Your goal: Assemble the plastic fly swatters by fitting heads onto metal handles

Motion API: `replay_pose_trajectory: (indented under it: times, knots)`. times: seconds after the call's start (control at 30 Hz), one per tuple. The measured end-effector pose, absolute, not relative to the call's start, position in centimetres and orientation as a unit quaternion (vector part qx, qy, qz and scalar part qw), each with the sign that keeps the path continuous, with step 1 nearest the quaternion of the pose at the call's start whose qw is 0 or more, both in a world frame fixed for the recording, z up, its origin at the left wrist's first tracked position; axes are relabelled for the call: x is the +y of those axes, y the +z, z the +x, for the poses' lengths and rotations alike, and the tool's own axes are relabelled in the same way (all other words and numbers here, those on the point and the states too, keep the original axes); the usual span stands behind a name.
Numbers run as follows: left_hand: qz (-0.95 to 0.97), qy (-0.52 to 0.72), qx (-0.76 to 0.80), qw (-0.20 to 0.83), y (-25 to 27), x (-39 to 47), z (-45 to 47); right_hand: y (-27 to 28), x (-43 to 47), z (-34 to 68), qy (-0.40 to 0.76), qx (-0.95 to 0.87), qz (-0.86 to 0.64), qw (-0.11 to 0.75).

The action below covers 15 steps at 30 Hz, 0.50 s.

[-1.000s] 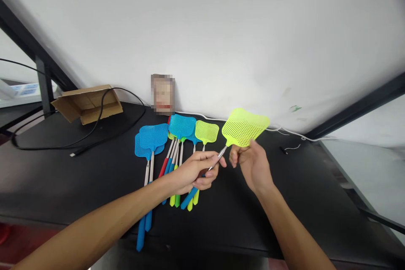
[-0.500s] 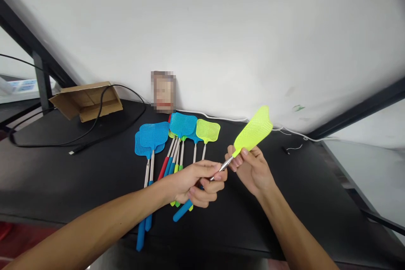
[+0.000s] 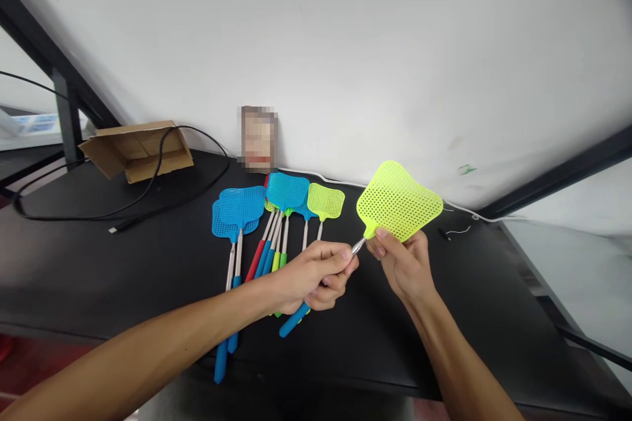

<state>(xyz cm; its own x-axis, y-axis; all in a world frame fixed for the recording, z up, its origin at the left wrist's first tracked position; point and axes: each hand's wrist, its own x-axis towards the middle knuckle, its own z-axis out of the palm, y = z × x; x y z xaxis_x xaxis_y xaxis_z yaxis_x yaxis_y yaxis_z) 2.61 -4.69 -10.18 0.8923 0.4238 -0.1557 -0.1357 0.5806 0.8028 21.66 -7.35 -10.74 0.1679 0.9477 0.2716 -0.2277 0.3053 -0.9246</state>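
Observation:
My left hand (image 3: 326, 273) is closed around the metal shaft of a fly swatter (image 3: 399, 200) with a yellow-green perforated head. Below this hand a blue handle (image 3: 295, 320) sticks out, roughly in line with the shaft. My right hand (image 3: 407, 263) pinches the lower edge of the head, thumb in front and fingers partly hidden behind. The head faces me, raised above the black table. To the left lie more swatters: blue ones (image 3: 241, 205), a stacked blue group (image 3: 287, 191) and a yellow-green one (image 3: 326, 200). My left hand and forearm hide some of their handles.
On the black table (image 3: 162, 283), an open cardboard box (image 3: 143, 151) stands at the back left, with a black cable (image 3: 160, 164) looping over it. A blurred-out upright item (image 3: 259, 139) leans on the white wall. A white cord (image 3: 336, 181) runs along the wall's base.
The yellow-green head has turned from a slanted, narrow view to facing me broadly. My right hand has shifted slightly right, still at the head's base. My left hand keeps its hold on the shaft.

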Motion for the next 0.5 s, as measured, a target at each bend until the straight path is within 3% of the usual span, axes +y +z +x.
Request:
replay_pose_trajectory:
  times: [0.33,0.5]
  knots:
    - [0.526,0.212,0.282,0.773,-10.4,-4.8,3.0,-11.9,-7.5,21.9,0.291,-0.508,-0.542,0.603]
    - [0.490,0.205,0.255,0.808,-10.9,-4.6,3.2,-11.9,-7.3,21.1,0.345,-0.480,-0.529,0.609]
